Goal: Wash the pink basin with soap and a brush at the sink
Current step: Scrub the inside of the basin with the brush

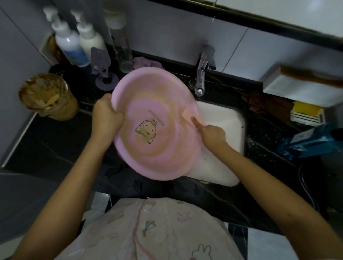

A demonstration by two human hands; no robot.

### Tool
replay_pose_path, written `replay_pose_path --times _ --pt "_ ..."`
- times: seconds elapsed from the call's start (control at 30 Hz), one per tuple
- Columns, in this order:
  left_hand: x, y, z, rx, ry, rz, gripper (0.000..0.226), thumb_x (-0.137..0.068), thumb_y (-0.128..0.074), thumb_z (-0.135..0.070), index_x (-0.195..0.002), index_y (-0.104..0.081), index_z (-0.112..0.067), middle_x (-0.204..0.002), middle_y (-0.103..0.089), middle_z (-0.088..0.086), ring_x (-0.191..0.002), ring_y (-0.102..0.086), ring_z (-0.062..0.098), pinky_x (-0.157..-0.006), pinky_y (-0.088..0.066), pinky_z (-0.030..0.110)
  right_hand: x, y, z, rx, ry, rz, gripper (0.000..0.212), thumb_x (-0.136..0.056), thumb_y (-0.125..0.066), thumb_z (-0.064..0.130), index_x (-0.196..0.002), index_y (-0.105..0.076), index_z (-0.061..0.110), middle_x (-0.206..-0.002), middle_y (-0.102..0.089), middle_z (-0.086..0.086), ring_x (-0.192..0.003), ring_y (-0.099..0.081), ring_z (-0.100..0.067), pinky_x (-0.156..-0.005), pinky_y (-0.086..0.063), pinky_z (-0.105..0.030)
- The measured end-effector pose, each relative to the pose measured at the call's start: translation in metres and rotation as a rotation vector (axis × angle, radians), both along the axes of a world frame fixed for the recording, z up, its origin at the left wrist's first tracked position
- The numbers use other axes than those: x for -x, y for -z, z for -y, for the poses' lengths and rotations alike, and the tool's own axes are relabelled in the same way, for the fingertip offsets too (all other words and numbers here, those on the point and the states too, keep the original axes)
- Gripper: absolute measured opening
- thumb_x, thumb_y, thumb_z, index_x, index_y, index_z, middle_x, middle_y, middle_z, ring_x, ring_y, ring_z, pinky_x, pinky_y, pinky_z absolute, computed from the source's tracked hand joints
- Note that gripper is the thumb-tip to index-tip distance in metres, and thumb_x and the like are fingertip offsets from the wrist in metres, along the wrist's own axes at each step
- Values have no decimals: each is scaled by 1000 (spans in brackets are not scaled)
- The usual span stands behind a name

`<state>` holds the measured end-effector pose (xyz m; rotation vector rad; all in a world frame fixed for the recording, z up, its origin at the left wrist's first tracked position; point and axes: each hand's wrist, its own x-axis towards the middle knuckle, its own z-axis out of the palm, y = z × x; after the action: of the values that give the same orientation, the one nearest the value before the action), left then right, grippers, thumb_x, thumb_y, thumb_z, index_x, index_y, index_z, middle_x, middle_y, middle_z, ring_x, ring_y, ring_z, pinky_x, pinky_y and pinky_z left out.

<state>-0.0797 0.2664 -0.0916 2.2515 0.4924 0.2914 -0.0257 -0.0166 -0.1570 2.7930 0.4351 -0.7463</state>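
I read this as a home bathroom. White sink (226,120) sunk into a black veined stone counter (58,144). Chrome tap (200,78) behind it. Two pump bottles (70,41) stand in the corner. Pale tiled wall (171,31), white wall shelf (298,88) at right.

Dim, bluish indoor light; the black marble bench (48,144) falls into shadow. Glare glints on the chrome tap (201,76). Wide-angle bending and soft blur smear the edges.
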Motion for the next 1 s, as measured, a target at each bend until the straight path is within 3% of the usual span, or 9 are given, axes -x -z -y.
replay_pose_path --times 0.1,0.17,0.27,0.37,0.43,0.6,0.77,0.87,1.0 --pt "-2 4 0 -1 -26 6 37 -71 -54 10 -107 -59 4 -94 -63 22 -80 -57 26 -64 -44 30 34 -10 -23 -12 -112 -365 54 -101 -28 19 -152 -12 28 -137 -45 -14 -114 -53 -31 -89 -48 -37" --pt "-4 6 1 -6 -35 -1 35 -70 -54 8 -105 -60 5 -92 -63 22 -78 -58 29 -63 -45 30 52 -27 -35 -201 -36 -728 54 -99 -27 14 -150 -20 31 -109 -57 -12 -80 -56 -24 -62 -49 -29" --pt "-5 9 1 -12 -36 -14 35 -70 -55 8 -105 -60 6 -91 -62 22 -76 -56 27 -61 -42 30 43 -31 -32 -414 138 -1030 53 -98 -31 12 -144 -31 38 -61 -32 1 -47 -25 -11 -39 -23 -19" --pt "-6 10 -2 -14 -27 -31 35 -70 -55 9 -105 -60 7 -91 -62 23 -76 -56 28 -62 -43 31 11 -16 -22 -238 133 -839 45 -100 -33 20 -146 -35 26 -67 -41 0 -50 -33 -11 -38 -30 -18" --pt "-8 10 -4 -9 -14 -35 35 -69 -55 9 -104 -60 7 -91 -62 23 -77 -57 29 -63 -43 32 -10 -13 -19 -61 56 -488 43 -102 -34 30 -144 -38 21 -96 -58 -6 -75 -56 -20 -59 -46 -22" --pt "-10 9 -2 3 0 -19 36 -67 -54 10 -103 -60 7 -91 -62 25 -81 -60 33 -67 -51 38 -21 -2 -19 37 -77 61 61 -100 -32 15 -150 -7 37 -117 -56 -12 -99 -61 -31 -67 -39 -32" --pt "-9 16 -3 57 -31 -27 35 -67 -53 10 -102 -60 8 -89 -62 22 -77 -58 30 -64 -49 36 28 7 -28 -6 -28 -364 50 -103 -26 22 -151 -13 24 -138 -44 -14 -110 -54 -29 -84 -48 -35" --pt "-10 16 -2 76 -37 -36 32 -69 -51 14 -99 -60 8 -85 -59 20 -76 -55 27 -63 -42 32 51 -19 -32 -144 3 -736 46 -102 -26 19 -148 -25 26 -85 -54 -11 -55 -43 -17 -46 -37 -24" --pt "-18 13 1 112 -3 -57 29 -71 -50 15 -97 -61 9 -83 -56 17 -76 -54 26 -63 -40 31 33 -25 -11 -201 106 -882 46 -99 -34 21 -143 -35 34 -64 -40 -1 -46 -29 -11 -40 -26 -20"
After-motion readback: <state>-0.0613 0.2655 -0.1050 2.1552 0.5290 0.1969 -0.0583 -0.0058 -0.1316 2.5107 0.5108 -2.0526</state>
